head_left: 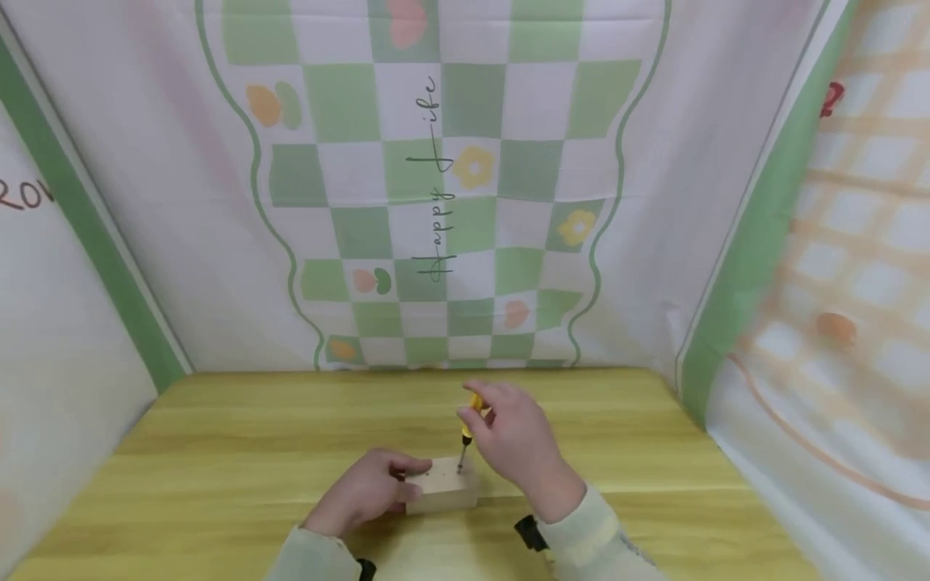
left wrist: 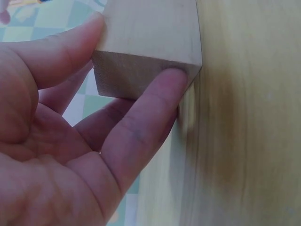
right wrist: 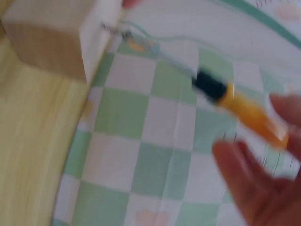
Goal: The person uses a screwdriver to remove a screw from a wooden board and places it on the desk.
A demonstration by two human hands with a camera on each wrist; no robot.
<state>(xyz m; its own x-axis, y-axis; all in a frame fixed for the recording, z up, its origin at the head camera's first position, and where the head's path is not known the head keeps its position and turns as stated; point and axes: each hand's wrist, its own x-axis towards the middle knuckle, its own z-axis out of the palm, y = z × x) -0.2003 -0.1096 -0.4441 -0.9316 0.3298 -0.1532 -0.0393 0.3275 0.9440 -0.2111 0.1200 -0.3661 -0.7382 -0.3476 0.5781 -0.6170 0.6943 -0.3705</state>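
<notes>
A pale wooden block point(head_left: 439, 502) lies on the table, with small dark spots on its top face. My left hand point(head_left: 374, 488) grips its left end; in the left wrist view the thumb point(left wrist: 70, 47) is along one edge and a fingertip point(left wrist: 173, 80) presses the end face. My right hand point(head_left: 519, 440) holds a screwdriver point(right wrist: 249, 115) by its yellow handle, fingers near the handle's butt end. The thumb point(right wrist: 230, 162) stands a little off the handle in the right wrist view. The shaft slants down to a screw point(right wrist: 108, 29) standing in the block's top near its right end.
The wood-grain table point(head_left: 254, 428) reaches back to a hanging cloth point(head_left: 465, 202) with green and white checks. More printed cloth point(head_left: 835, 323) hangs at the right side, and a white one point(head_left: 58, 323) at the left. Black straps point(head_left: 530, 532) circle the wrists.
</notes>
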